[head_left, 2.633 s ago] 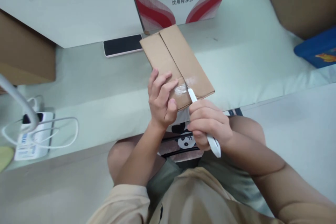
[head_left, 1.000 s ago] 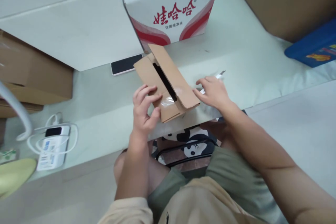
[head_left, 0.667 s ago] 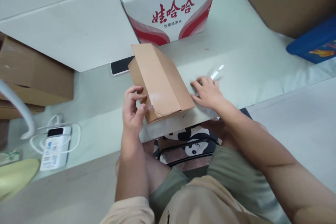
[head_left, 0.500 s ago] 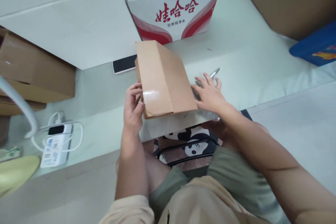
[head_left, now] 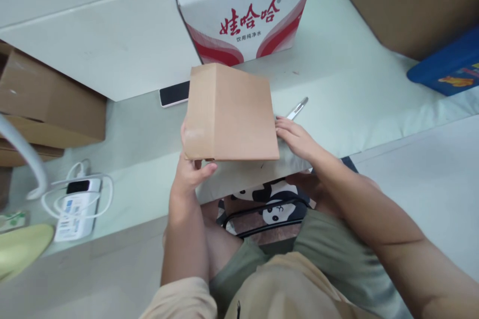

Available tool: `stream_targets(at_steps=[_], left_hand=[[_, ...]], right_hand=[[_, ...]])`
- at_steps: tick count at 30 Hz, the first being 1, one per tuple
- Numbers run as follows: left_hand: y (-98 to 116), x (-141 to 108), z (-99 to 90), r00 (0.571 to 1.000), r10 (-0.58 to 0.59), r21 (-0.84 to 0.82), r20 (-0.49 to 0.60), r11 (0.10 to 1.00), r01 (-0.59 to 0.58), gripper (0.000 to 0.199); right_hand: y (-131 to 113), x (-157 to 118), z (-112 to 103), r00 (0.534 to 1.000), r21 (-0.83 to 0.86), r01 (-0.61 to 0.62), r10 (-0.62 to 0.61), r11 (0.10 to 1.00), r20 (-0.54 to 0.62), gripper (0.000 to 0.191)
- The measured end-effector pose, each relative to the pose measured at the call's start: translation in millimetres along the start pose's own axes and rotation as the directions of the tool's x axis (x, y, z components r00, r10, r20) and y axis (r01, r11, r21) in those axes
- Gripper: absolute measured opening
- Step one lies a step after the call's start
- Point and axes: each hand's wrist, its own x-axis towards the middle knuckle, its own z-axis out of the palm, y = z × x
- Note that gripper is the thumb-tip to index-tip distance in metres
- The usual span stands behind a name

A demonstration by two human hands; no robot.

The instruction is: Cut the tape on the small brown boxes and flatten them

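A brown cardboard box (head_left: 243, 114) is tilted above the pale table, near its front edge. My left hand (head_left: 190, 172) grips its lower left side, the thumb sticking out below the box and the other fingers partly hidden behind it. At the box's right side, my right hand (head_left: 295, 137) has its fingertips at the lower right edge, fingers fairly straight and holding nothing. Just beyond those fingertips lies a silver utility knife (head_left: 298, 108). A dark-screened phone (head_left: 174, 94) lies behind the box on the left, partly covered by it.
Behind stands a white carton (head_left: 247, 20) with red print, beside a large white box (head_left: 105, 45). Brown boxes (head_left: 56, 94) and a power strip (head_left: 78, 214) with a white cable are at left. A blue case (head_left: 445, 67) is at right.
The brown box has turned and tipped, so its broad face shows more. My left hand has shifted lower and further under it. My right hand's fingers have drawn together, uncovering more of the knife.
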Motion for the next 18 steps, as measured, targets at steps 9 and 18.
stream_targets(at_steps=[9, 18], left_hand=[[9, 12, 7.9, 0.963, -0.196, -0.127, -0.182, 0.976, 0.175, 0.09], [27, 20, 18.2, 0.9, -0.22, 0.018, -0.376, 0.97, 0.244, 0.055]], right_hand=[[4, -2, 6, 0.957, 0.446, 0.228, -0.116, 0.866, -0.266, 0.089], [0, -5, 15, 0.899, 0.298, 0.057, 0.081, 0.953, -0.43, 0.067]])
